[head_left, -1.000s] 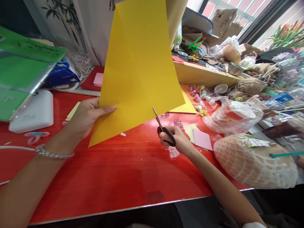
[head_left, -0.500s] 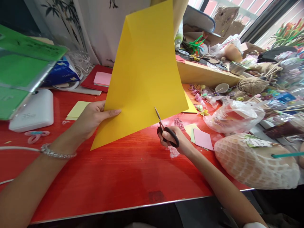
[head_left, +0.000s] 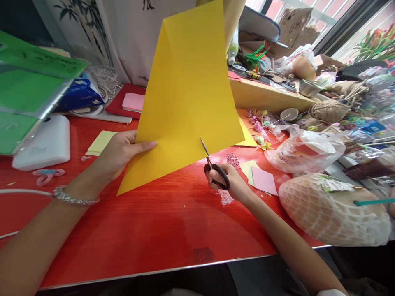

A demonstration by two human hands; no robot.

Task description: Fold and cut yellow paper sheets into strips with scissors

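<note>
The yellow sheet (head_left: 189,94) is held up over the red table (head_left: 138,238), tilted, with 1 pointed corner hanging at its lower left. At that sheet's left edge, low down, the left hand (head_left: 119,154) pinches it, 1 thumb flat on the near face and the other fingers behind. Below the sheet's lower edge, toward its right, the right hand (head_left: 231,181) is closed around the black handles of 1 pair of scissors (head_left: 221,177). The blades point up and overlap the sheet's lower edge; whether they have bitten into the paper I can't quite tell from this angle.

To the left of the sheet, just beyond the left hand, lie pale yellow slips (head_left: 100,143), and farther left a white box-shaped device (head_left: 43,144) near a green folder (head_left: 27,90). Beside the sheet's upper left, a pink pad (head_left: 133,101) sits on a red folder (head_left: 115,105). Partly behind the sheet's lower right is a 2nd yellow sheet (head_left: 248,139). Right of the sheet, near the right hand, is a pink square (head_left: 264,181), then a clear plastic bag (head_left: 305,150) and 1 net-wrapped bundle (head_left: 327,213).
</note>
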